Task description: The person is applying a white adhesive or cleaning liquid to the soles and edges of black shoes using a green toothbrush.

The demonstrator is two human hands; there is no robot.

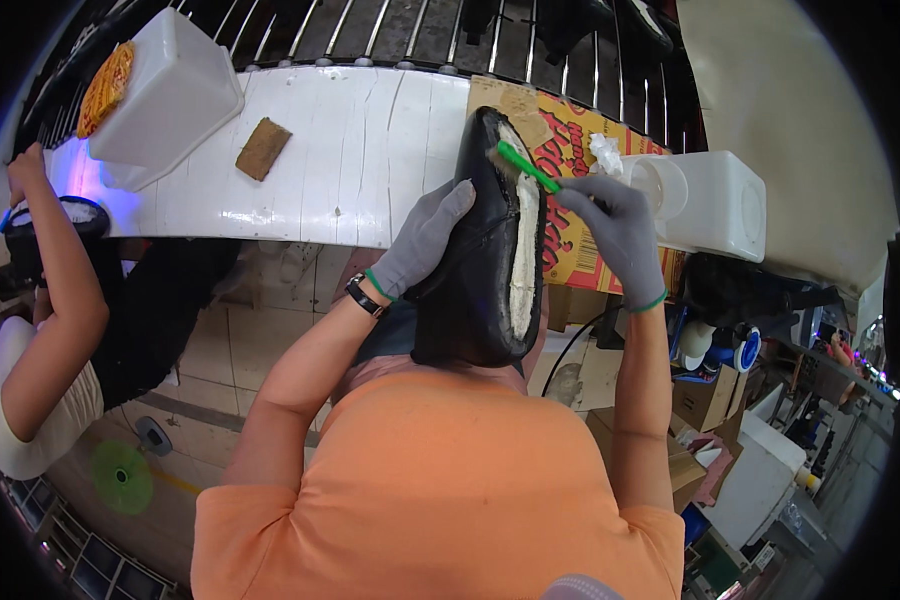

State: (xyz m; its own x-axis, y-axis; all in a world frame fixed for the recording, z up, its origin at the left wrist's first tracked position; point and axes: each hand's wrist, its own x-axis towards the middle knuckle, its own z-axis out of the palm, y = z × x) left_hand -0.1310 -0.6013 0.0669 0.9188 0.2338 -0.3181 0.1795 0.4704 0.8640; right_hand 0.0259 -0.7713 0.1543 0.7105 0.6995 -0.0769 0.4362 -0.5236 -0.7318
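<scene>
A white-painted plank workbench (370, 150) runs across the far side of the scene, its boards scuffed and its far edge butting against a rack of metal rails (390, 30). Held up over the bench's near edge is a black shoe (485, 270), bottom upward, its pale underside showing as a long whitish strip. The left hand (420, 240), in a grey glove with a green cuff, wraps round the shoe's left side, fingers closed against the upper. The right hand (620, 235), gloved the same, pinches the handle of a small green brush (528, 166) between thumb and fingers; the bristle end rests on the far end of the sole.

Behind the shoe lies a flattened red and yellow cardboard box (575, 190). At right stands a white plastic jug (715, 205) with a wide round mouth, a crumpled white rag (605, 152) just beside it. On the far left of the bench sits a second white jug (165, 95) and, near it, a brown scrap (262, 148) lying flat (it may be a sanding block; it cannot be told).

At left another person's arm (55, 290) reaches up to the bench. Below are pale floor tiles (260, 320), a green round object (122, 477), and at right stacked cartons (705, 400) and clutter
</scene>
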